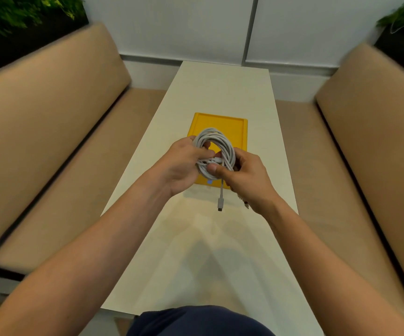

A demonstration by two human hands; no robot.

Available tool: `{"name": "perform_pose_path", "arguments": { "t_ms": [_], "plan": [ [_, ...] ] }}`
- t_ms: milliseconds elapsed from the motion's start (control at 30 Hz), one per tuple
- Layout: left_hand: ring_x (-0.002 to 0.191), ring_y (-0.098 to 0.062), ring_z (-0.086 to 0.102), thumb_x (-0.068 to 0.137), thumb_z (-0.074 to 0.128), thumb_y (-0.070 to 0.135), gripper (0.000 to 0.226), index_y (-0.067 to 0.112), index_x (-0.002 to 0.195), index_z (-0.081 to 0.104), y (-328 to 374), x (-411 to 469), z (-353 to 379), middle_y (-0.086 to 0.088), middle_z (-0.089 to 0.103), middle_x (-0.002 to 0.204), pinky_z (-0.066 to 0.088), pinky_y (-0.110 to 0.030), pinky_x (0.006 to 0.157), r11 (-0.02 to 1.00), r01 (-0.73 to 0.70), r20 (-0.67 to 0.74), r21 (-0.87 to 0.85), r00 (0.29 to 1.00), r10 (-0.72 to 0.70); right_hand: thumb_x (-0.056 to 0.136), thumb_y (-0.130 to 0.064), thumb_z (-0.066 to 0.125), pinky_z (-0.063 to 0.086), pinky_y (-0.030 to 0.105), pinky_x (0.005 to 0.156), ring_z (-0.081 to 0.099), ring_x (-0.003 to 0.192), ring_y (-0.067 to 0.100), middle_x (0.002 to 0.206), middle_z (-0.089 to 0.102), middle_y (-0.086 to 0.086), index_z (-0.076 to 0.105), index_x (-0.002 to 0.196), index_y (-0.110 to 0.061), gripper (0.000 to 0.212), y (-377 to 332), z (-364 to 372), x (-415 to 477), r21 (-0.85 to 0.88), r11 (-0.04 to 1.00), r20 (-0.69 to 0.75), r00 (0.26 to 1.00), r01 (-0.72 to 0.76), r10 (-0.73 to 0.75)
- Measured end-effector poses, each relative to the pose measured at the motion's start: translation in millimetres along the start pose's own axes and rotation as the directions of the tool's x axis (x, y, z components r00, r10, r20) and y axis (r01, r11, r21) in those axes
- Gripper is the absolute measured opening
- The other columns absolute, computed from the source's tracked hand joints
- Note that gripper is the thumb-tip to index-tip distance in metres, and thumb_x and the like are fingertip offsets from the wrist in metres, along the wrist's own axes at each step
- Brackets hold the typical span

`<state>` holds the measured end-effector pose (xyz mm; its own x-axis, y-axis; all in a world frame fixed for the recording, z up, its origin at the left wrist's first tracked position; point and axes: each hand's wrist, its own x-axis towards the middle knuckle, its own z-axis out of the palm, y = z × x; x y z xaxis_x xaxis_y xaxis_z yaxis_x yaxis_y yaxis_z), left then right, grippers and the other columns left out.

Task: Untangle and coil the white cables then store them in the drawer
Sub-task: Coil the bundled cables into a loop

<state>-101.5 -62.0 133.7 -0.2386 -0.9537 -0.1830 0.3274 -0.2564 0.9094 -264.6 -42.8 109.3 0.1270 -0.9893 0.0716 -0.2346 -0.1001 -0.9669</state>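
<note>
Clearly the winding is close to done: the white cable (216, 139) sits in a tight round coil, held in the air just above the yellow box (220, 122) that stands on the white tabletop (220, 251). The left hand (181, 163) has its grip closed round the coil's left side, fingers threaded through the middle. The right hand (244, 175) pinches the coil's lower edge, thumb pressed flat on the strands. A short loose tail hangs from under that thumb, its plug (220, 203) dangling free over the tabletop. Something dark and thin also shows under the right palm, too small to tell what it is.

The main risk, as I judge it, is the coil springing apart. Nothing binds the loops except the two hands, so easing either grip before the tail is tucked or wrapped would probably let turns slip off and tangle. The hanging plug could also snag on the box's rim as the coil goes down. The box looks like the drawer's housing, with a small blue spot at its near edge that may be a knob, but I cannot tell whether any drawer is open. If it is shut, one hand must let go to pull it, and that is when the coil is likeliest to loosen.
</note>
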Motion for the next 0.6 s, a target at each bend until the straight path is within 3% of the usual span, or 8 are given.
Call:
{"name": "perform_pose_path", "arguments": {
  "t_ms": [67, 133, 300, 400, 500, 600],
  "plan": [
    [0.094, -0.026, 0.066, 0.093, 0.061, -0.004, 0.015, 0.005, 0.104, 0.057, 1, -3, -7, -0.007, 0.058, 0.090, 0.053, -0.040, 0.094, 0.999, -0.034, 0.145, 0.002, 0.989, 0.033, 0.087, -0.016, 0.082, 0.042, 0.018, 0.050, 0.051, 0.050, 0.004, 0.065, 0.063, -0.008, 0.072, 0.105, -0.008, 0.023, -3, -6, 0, 0.081, 0.997, -0.001, 1.000, -0.013, 0.013],
    [0.104, -0.025, 0.066, 0.091, 0.064, 0.001, 0.023, 0.007, 0.114, 0.062, 2, -6, -16, -0.008, 0.065, 0.101, 0.054, -0.032, 0.093, 0.998, -0.054, 0.265, 0.012, 0.963, 0.049, 0.086, -0.019, 0.082, 0.037, 0.023, 0.046, 0.043, 0.050, 0.013, 0.062, 0.055, 0.000, 0.072, 0.104, -0.006, 0.024, -6, -12, 0, 0.147, 0.988, 0.022, 0.999, -0.038, 0.036],
    [0.117, -0.022, 0.067, 0.073, 0.086, 0.008, 0.058, 0.007, 0.126, 0.064, -1, -8, -27, -0.007, 0.072, 0.122, 0.054, -0.030, 0.098, 0.994, -0.111, 0.374, -0.001, 0.922, 0.103, 0.085, -0.012, 0.080, 0.028, 0.020, 0.043, 0.035, 0.051, 0.012, 0.059, 0.050, -0.002, 0.071, 0.100, -0.006, 0.019, -14, -21, -1, 0.316, 0.932, 0.122, 0.982, -0.175, 0.143],
    [0.113, -0.024, 0.070, 0.064, 0.089, 0.012, 0.057, 0.010, 0.118, 0.072, -8, -6, -23, -0.010, 0.075, 0.118, 0.056, -0.029, 0.092, 0.989, -0.137, 0.314, -0.048, 0.938, 0.145, 0.086, -0.011, 0.078, 0.029, 0.018, 0.042, 0.035, 0.049, 0.010, 0.060, 0.050, -0.003, 0.070, 0.106, -0.006, 0.023, -18, -23, -2, 0.321, 0.929, 0.153, 0.978, -0.185, 0.141],
    [0.103, -0.021, 0.074, 0.064, 0.084, 0.012, 0.045, 0.010, 0.108, 0.076, -12, -3, -20, -0.009, 0.078, 0.106, 0.059, -0.027, 0.085, 0.985, -0.154, 0.201, -0.074, 0.965, 0.166, 0.086, -0.017, 0.082, 0.036, 0.019, 0.045, 0.045, 0.049, 0.009, 0.066, 0.060, -0.003, 0.057, 0.129, -0.015, 0.050, -20, -23, -4, 0.245, 0.959, 0.106, 0.987, -0.143, 0.120],
    [0.097, -0.020, 0.075, 0.075, 0.076, 0.007, 0.039, 0.005, 0.113, 0.070, -13, -1, -18, -0.006, 0.078, 0.102, 0.060, -0.027, 0.085, 0.984, -0.167, 0.118, -0.058, 0.978, 0.173, 0.087, -0.024, 0.082, 0.053, 0.019, 0.060, 0.072, 0.070, 0.010, 0.104, 0.072, -0.006, 0.033, 0.134, -0.031, 0.069, -19, -21, -6, 0.080, 0.997, -0.025, 0.999, 0.022, -0.020]
  ]
}}
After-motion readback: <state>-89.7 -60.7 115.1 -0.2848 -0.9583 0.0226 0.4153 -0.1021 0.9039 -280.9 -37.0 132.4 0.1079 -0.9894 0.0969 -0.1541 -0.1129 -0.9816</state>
